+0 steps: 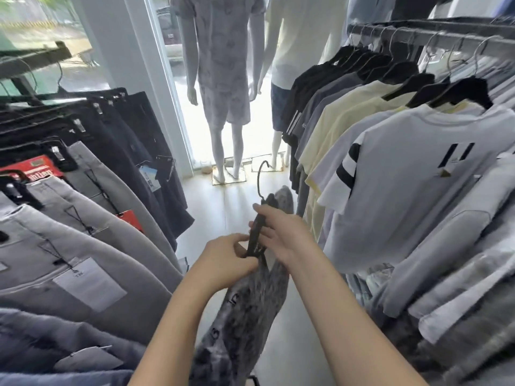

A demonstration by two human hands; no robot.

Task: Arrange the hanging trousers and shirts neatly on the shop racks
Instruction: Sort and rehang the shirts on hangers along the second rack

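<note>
I hold a black hanger (255,232) with its hook pointing up, in the aisle between two racks. A grey patterned garment (245,316) hangs from it and trails down toward me. My left hand (225,263) pinches the near end of the hanger and the garment's top edge. My right hand (281,232) grips the hanger's middle from the right. Trousers (92,218) in black, dark blue and grey hang by clip hangers on the left rack (33,58). Shirts (404,190) in black, cream, white and grey hang on the right rack (446,26).
Two white mannequins (223,87) in shirts and shorts stand on square bases at the glass shopfront ahead. A pale wooden floor (217,207) runs down the narrow aisle. Paper price tags (89,282) dangle from the trousers.
</note>
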